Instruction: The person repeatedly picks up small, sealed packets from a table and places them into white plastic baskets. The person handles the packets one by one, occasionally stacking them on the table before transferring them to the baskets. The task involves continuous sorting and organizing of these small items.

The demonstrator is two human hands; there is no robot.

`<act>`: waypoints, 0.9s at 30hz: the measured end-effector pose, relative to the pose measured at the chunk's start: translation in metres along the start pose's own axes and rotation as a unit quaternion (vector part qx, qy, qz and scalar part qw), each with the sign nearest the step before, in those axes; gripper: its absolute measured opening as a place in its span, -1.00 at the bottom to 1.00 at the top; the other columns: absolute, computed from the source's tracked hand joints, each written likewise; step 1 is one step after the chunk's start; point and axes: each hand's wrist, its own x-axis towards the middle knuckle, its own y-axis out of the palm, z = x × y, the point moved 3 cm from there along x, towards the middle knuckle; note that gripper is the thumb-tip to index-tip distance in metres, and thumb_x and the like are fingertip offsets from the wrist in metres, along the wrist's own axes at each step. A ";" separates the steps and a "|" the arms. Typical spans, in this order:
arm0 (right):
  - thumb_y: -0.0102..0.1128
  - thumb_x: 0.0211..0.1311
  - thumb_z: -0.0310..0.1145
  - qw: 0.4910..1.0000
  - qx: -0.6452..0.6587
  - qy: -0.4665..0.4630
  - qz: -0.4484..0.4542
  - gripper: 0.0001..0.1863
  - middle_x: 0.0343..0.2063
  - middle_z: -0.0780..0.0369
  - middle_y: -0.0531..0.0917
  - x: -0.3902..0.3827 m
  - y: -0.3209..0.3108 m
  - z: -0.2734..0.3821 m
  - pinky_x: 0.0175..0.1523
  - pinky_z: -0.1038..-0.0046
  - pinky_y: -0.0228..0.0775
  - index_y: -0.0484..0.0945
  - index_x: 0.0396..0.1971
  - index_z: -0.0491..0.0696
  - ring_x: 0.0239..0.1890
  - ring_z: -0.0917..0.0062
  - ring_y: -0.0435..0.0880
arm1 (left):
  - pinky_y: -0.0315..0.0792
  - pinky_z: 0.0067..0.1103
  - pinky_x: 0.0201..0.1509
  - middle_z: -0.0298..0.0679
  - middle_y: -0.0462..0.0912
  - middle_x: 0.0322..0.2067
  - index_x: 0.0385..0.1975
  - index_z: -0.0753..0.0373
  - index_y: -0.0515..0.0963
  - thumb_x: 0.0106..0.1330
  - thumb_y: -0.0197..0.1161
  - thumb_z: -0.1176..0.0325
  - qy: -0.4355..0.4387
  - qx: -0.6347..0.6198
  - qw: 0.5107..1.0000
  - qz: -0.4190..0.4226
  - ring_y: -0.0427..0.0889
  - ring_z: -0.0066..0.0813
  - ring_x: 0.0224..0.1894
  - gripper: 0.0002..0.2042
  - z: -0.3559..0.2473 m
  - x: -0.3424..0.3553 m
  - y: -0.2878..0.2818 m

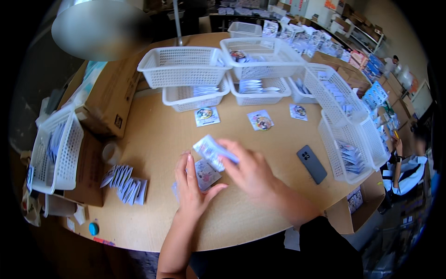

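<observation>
My right hand (251, 176) grips a white printed packet (210, 149), raised at a tilt at the middle of the table. Just left of it, my left hand (190, 186) rests with fingers extended and thumb spread, beside and partly over another printed packet (206, 176) lying on the wood. A fanned row of several white packets (124, 183) lies to the left. Beyond my hands are three single packets with round pictures, at left (206, 116), middle (260, 120) and right (298, 112). A grey phone (311, 163) lies to the right of my right hand.
White perforated baskets (183, 65) line the back, left and right of the wooden table (153, 218), several holding packets. Cardboard boxes (109, 97) stand left and lower right. A cup (111, 152) and blue cap (93, 228) sit left. Co-workers (404, 172) are at the far right.
</observation>
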 end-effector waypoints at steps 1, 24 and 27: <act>0.37 0.51 -0.48 0.998 0.002 0.051 -0.025 -0.51 0.03 0.02 0.83 0.010 -0.011 -0.020 -0.12 0.24 0.77 0.54 0.38 -0.10 -0.11 0.17 0.91 | 0.34 0.17 0.52 0.26 0.41 0.44 0.62 0.34 0.29 0.25 0.68 -0.02 -0.008 0.055 0.997 0.049 0.43 0.30 0.48 0.02 0.001 0.004 -0.003; 0.36 0.38 -0.26 0.921 -0.302 0.184 0.166 -0.70 -0.05 -0.07 0.87 0.308 -0.104 -0.384 0.20 0.12 0.68 0.90 -0.01 -0.02 0.00 0.02 0.88 | 0.53 -0.16 0.44 0.19 0.57 0.31 0.51 0.47 0.28 0.04 0.75 0.32 -0.105 0.054 0.980 0.159 0.58 0.23 0.34 0.02 0.015 0.003 -0.005; 0.40 0.44 -0.18 0.923 -0.339 0.147 0.108 -0.67 -0.08 -0.03 0.88 0.292 -0.172 -0.380 0.12 0.19 0.69 0.87 0.05 -0.01 -0.03 0.14 0.90 | 0.53 -0.14 0.42 0.18 0.56 0.30 0.50 0.44 0.27 0.04 0.75 0.35 -0.070 -0.018 0.989 0.126 0.58 0.25 0.32 0.01 0.008 0.013 0.006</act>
